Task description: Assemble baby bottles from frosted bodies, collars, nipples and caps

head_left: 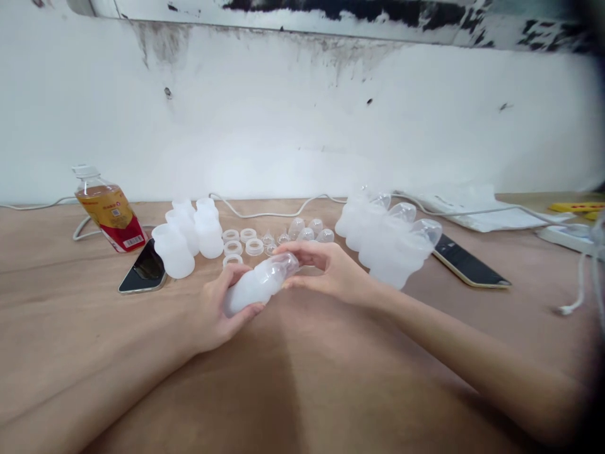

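A frosted white bottle with a clear cap (259, 282) lies tilted in my left hand (220, 312), whose fingers and thumb wrap round its body. My right hand (326, 268) has its fingers and thumb on the clear cap end. Behind my hands sit several clear rings (254, 246), several small clear nipples (268, 241) and several clear domed caps (316, 226). Open-topped frosted bottles (174, 252) stand in rows to the left. To the right, several frosted bottles with clear caps (394, 249) stand close together.
At the left, a drink bottle (113, 211) stands behind a black phone (144, 268). Another phone (470, 261) lies right of the capped bottles. White cables (278, 215) run along the wall, near a white plastic bag (482, 208) and a power strip (571, 234).
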A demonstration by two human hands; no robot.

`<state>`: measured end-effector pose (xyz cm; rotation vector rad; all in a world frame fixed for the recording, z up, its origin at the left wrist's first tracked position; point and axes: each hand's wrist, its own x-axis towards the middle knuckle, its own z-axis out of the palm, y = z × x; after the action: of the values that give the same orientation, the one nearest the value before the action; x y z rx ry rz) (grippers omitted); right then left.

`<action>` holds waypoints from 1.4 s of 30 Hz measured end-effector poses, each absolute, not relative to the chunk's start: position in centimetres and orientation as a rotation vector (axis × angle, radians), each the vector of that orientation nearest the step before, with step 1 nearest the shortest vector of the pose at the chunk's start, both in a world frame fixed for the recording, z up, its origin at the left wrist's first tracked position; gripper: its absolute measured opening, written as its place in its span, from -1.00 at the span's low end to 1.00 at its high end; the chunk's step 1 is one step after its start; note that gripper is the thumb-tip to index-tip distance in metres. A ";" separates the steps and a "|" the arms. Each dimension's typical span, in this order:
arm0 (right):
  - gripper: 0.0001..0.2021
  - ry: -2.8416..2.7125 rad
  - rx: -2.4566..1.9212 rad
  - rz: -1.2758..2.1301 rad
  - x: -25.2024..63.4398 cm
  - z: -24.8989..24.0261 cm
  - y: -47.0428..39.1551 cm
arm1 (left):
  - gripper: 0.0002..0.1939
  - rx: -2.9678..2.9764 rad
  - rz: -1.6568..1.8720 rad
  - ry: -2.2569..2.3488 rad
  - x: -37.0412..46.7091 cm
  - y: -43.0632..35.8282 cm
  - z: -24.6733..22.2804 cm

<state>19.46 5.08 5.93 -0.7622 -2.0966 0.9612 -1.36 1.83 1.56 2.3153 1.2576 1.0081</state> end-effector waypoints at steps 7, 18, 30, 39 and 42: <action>-0.77 -1.999 -0.821 0.440 21.4 11.8 2.9 | -0.38 2.443 1.131 0.886 -1.6 1.8 1.4; -0.66 -1.793 -1.306 -0.399 26.1 11.6 7.7 | -0.62 2.473 1.106 0.931 -1.2 2.0 0.5; -0.72 -1.890 -1.572 -0.417 26.6 9.6 10.8 | -0.67 2.507 0.993 0.972 -1.2 1.7 1.0; -0.75 -2.072 -1.979 -0.823 25.6 10.4 12.6 | -0.69 2.553 0.942 0.945 -1.4 1.9 0.8; -0.73 -2.111 -2.093 -0.853 25.3 10.9 12.9 | -0.68 2.566 0.946 0.931 -1.3 2.0 0.7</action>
<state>25.26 12.92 10.87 -2.0926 -2.1106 -0.8529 -1.34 1.97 0.71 2.5657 0.9312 0.9463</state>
